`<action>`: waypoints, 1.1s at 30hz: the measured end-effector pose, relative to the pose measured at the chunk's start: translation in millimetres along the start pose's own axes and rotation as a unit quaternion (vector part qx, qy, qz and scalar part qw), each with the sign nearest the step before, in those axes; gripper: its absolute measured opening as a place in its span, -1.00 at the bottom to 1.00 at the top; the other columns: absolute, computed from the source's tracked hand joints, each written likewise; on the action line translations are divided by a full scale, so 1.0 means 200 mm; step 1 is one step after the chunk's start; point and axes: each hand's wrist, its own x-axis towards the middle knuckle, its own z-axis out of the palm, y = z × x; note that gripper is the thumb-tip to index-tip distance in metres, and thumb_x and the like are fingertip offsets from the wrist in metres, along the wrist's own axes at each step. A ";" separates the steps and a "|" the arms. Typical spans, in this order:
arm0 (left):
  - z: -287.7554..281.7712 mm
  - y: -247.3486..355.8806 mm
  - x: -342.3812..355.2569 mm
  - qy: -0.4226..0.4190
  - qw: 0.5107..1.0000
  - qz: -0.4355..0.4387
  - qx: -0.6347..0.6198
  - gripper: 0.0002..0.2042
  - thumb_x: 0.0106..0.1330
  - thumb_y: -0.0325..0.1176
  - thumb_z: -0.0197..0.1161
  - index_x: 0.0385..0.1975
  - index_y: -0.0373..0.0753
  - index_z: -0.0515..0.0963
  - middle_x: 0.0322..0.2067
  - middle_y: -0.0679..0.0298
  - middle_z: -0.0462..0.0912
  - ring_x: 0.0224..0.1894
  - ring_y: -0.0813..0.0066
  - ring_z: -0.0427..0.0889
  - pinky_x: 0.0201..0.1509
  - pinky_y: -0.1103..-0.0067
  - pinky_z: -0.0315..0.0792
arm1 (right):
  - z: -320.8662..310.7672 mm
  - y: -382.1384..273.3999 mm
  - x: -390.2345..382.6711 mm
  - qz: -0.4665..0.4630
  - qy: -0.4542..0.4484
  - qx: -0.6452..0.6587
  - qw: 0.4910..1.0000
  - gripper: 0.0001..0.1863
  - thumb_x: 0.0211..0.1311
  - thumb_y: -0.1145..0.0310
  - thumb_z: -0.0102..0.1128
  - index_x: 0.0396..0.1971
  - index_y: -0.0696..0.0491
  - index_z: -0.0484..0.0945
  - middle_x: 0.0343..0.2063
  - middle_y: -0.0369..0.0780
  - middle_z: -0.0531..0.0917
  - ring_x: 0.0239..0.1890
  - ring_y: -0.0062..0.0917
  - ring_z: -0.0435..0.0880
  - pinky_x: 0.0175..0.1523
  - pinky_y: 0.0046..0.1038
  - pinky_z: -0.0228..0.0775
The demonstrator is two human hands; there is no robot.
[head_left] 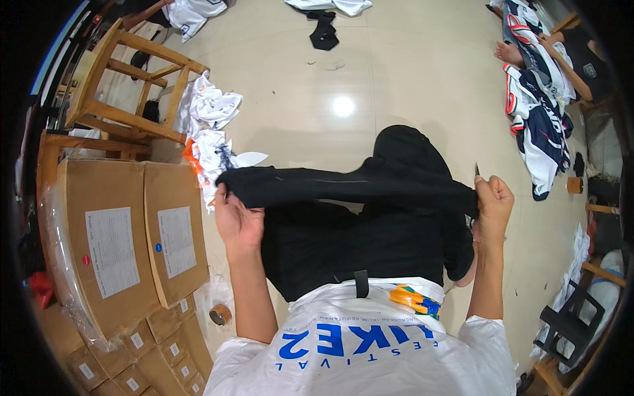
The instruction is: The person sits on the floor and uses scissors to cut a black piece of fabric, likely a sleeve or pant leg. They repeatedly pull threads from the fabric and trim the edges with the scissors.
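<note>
A black garment [310, 185] is stretched out sideways over my lap, its kind not plain from the folds. My left hand [239, 221] holds its left end, thumb and fingers closed on the cloth. At the other end my right hand [494, 201] is closed in a fist close to the cloth edge. A thin pointed blade [477, 169] sticks up from that fist; the rest of the tool is hidden in the fingers. Pale thread-like streaks show along the stretched cloth. A rounded black part of cloth [409, 145] lies beyond it on the floor side.
Cardboard boxes [105, 231] stand at the left below a wooden stool [125, 119], with white cloths [205, 105] beside it. A tape roll [220, 315] lies near my left elbow. At the far right another person handles navy and white garments [538, 125]. Black cloth [323, 33] lies ahead.
</note>
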 end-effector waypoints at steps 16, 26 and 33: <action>0.04 -0.09 0.01 0.019 0.992 -0.067 -0.105 -0.64 0.63 -0.17 -0.02 0.11 -0.36 0.51 0.06 0.05 0.66 0.14 0.13 0.65 0.33 0.15 0.52 | -0.03 -0.12 -0.06 -0.018 0.010 0.031 0.999 -0.46 0.32 0.60 0.26 -0.67 -0.14 0.11 -0.70 -0.52 0.16 -0.64 -0.82 0.01 -0.51 -0.60 -0.19; 0.05 0.01 0.00 0.083 0.982 0.112 0.124 -0.68 0.41 -0.40 0.39 0.08 -0.32 0.53 -0.04 0.13 0.71 -0.02 0.29 0.74 0.11 0.35 0.68 | -0.10 0.00 0.02 -0.017 0.002 0.060 0.998 -0.43 0.29 0.61 0.31 -0.64 -0.16 0.08 -0.67 -0.51 0.21 -0.62 -0.82 0.05 -0.50 -0.62 -0.14; -0.11 0.30 0.14 0.159 0.962 0.169 0.142 -0.64 0.38 -0.31 0.44 0.09 -0.29 0.56 -0.09 0.19 0.72 -0.05 0.27 0.73 0.01 0.35 0.68 | -0.42 0.02 0.20 0.027 0.042 0.075 0.996 -0.45 0.31 0.56 0.30 -0.61 -0.19 0.08 -0.67 -0.53 0.13 -0.68 -0.81 0.06 -0.57 -0.62 -0.15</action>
